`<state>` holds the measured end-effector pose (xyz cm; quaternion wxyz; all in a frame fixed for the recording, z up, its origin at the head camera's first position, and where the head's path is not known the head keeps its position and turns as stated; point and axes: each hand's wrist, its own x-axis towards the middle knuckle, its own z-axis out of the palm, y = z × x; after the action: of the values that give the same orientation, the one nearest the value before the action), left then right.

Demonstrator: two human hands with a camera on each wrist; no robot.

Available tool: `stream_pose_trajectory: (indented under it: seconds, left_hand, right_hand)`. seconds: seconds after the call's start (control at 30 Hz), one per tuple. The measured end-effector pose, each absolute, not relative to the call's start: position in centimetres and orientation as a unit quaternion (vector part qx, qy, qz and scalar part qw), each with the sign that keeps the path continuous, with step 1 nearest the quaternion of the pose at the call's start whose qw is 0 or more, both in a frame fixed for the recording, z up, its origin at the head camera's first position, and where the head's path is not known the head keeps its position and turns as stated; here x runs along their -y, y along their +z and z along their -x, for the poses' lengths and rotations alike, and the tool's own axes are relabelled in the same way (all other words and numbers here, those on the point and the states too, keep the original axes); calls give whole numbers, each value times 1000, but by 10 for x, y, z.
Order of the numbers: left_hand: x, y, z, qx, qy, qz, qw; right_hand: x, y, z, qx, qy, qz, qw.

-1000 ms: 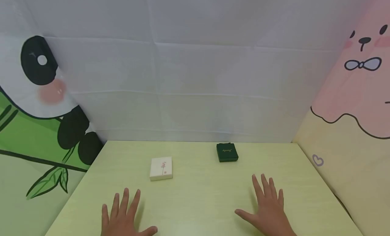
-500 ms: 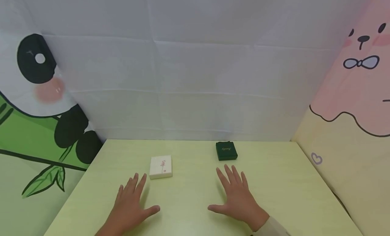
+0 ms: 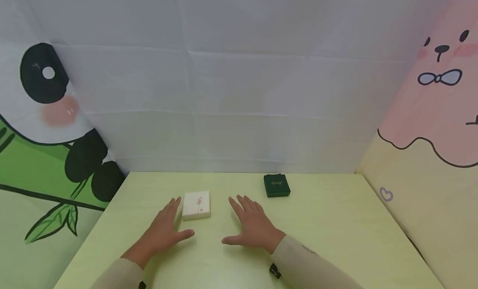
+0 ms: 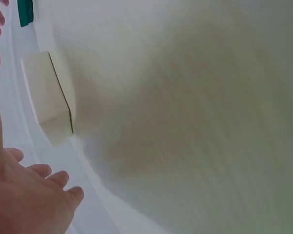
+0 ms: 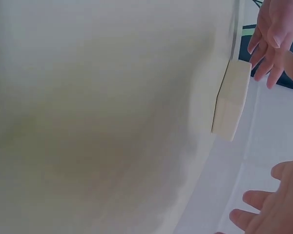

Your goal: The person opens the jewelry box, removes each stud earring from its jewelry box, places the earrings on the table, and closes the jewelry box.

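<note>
A white box [image 3: 196, 205] with a small pink flower print lies flat on the table. My left hand [image 3: 164, 231] is just left of it, fingers extended and thumb spread to the right, holding nothing. To the box's right is my right hand [image 3: 254, 227], its fingers also extended and its thumb out to the left. Between that hand and the box a gap shows in the head view. In the left wrist view the pale side of the white box [image 4: 46, 92] stands beyond the palm, apart from the fingers. The right wrist view shows the same white box [image 5: 232, 100].
A dark green box [image 3: 276, 185] with gold lettering sits near the table's back edge, right of centre. The pale yellow-green table [image 3: 321, 214] meets a white cloth backdrop [image 3: 239, 94]. Printed cartoon panels [image 3: 429, 115] stand at both sides.
Both hands have reached forward over the table. The right hand has moved well to the left, and the left hand has come up beside the white box. The boxes have stayed put.
</note>
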<state>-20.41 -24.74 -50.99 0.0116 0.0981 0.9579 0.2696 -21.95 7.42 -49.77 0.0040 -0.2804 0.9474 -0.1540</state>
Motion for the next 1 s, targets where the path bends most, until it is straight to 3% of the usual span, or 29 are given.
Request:
stream_pose_trajectory:
  seconds: [0.27,0.57,1.0]
  left_hand:
    - [255,-513,227,-943,318,-70,63]
    - [257,-518,237,-933,349,-34,82]
    - [253,-520,256,-938,332,-59,83]
  right_hand:
    - [-43,-487,249,-944,-198,258,56]
    - [-8,-490,264,-933,-232,248,121]
    - [27,-502,288,-933,-214,259,132]
